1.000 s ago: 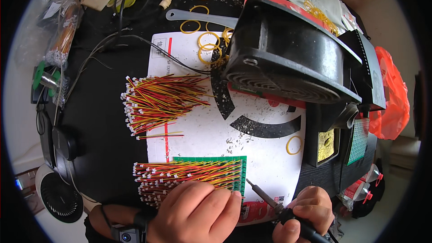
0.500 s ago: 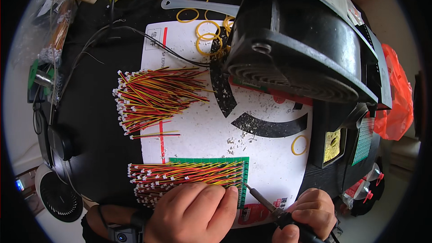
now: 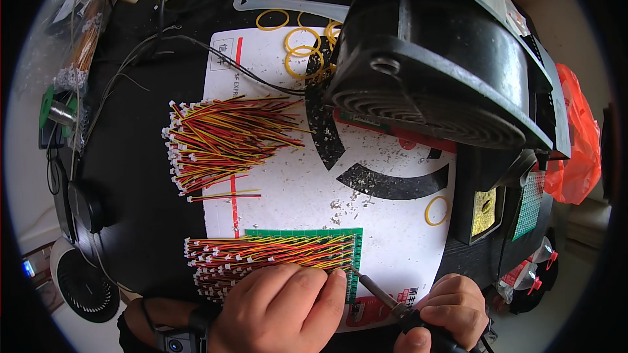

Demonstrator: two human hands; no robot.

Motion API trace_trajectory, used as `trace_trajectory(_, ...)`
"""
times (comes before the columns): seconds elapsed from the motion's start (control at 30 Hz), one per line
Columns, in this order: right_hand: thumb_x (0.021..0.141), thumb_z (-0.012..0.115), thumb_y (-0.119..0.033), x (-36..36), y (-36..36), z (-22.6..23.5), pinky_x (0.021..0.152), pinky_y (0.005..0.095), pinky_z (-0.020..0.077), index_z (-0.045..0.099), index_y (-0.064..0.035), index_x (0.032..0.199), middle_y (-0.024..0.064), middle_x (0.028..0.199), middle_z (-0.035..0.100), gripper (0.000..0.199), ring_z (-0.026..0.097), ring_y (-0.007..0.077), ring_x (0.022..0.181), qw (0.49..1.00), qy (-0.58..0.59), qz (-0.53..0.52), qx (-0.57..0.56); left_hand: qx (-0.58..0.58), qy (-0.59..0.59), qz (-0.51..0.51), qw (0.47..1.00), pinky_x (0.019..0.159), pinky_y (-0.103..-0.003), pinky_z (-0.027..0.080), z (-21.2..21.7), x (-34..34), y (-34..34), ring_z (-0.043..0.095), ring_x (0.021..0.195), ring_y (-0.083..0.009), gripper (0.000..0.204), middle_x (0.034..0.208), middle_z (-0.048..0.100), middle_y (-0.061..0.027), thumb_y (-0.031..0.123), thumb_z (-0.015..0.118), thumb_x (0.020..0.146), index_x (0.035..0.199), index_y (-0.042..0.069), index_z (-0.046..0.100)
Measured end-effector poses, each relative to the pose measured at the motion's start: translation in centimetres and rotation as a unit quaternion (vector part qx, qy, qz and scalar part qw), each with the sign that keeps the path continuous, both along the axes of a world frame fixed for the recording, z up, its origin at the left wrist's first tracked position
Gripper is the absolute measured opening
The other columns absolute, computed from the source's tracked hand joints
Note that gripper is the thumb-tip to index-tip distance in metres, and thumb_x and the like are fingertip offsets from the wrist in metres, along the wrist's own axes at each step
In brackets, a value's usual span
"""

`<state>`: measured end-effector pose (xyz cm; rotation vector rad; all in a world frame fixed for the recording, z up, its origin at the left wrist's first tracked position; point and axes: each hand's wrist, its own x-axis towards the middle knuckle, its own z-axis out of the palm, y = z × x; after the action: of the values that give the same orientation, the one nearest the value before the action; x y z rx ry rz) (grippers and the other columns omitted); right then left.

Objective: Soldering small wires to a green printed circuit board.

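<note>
Black fume extractor [image 3: 438,85] overhanging, loose wire bundle [image 3: 226,140], yellow rubber bands [image 3: 297,52]

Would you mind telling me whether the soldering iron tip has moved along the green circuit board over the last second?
No. The soldering iron tip sits at the lower right corner of the green circuit board, as before; only the head camera shifted slightly.

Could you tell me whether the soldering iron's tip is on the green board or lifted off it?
On it: the tip meets the board's right edge by the wire ends.
</note>
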<state>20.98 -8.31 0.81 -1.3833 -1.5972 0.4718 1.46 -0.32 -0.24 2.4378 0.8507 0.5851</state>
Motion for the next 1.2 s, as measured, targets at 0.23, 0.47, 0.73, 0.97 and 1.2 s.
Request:
trace_trajectory(0.23,0.081,0.069,-0.009,-0.2,0.1,0.2,0.046,0.0297,0.0399,0.058,0.0054,0.089,0.0091,0.063,0.055,0.02,0.049,0.0173,0.048,1.0,-0.003,-0.016,0.006,-0.014,-0.005,-0.004,1.0,0.063,-0.034,0.053,0.2,0.0,0.1,0.061,0.071,-0.0272,0.019,0.084,0.061,-0.0132,0.001,0.067,0.079,0.096,-0.005,0.069)
trace_trajectory(0.47,0.081,0.069,-0.01,0.9,-0.8,-0.5,0.045,0.0296,0.0381,0.057,0.0054,0.089,0.0087,0.062,0.053,0.021,0.047,0.0161,0.048,0.999,0.024,-0.005,0.043,-0.043,-0.009,0.002,0.999,0.064,-0.035,0.053,0.2,0.1,0.2,0.061,0.072,-0.0284,0.02,0.085,0.061,-0.0136,-0.001,0.067,0.077,0.096,-0.006,0.068)
trace_trajectory(0.73,0.08,0.069,-0.011,-0.1,-0.1,-0.2,0.045,0.0295,0.0371,0.057,0.0054,0.089,0.0084,0.062,0.052,0.022,0.046,0.0153,0.048,0.999,0.032,-0.031,0.03,-0.059,-0.026,0.017,0.998,0.062,-0.035,0.052,0.1,0.4,0.2,0.061,0.071,-0.0283,0.019,0.084,0.061,-0.0127,-0.004,0.068,0.075,0.094,-0.005,0.069)
trace_trajectory(0.97,0.08,0.069,-0.01,-0.3,0.0,-0.2,0.045,0.0295,0.0366,0.058,0.005,0.087,0.008,0.062,0.052,0.021,0.045,0.0153,0.047,0.998,0.033,-0.038,0.031,-0.036,-0.035,0.017,0.999,0.065,-0.034,0.053,0.5,0.2,0.2,0.062,0.073,-0.0283,0.017,0.083,0.06,-0.0127,-0.003,0.068,0.076,0.093,-0.005,0.069)
trace_trajectory(1.2,0.078,0.069,-0.008,-0.1,0.1,0.1,0.045,0.0299,0.0377,0.058,0.0055,0.089,0.0083,0.063,0.053,0.02,0.046,0.0163,0.048,0.999,0.023,-0.013,0.018,-0.01,-0.005,-0.003,1.0,0.065,-0.035,0.054,0.5,0.1,0.0,0.061,0.074,-0.0283,0.015,0.082,0.059,-0.0126,0.001,0.068,0.078,0.092,-0.005,0.068)
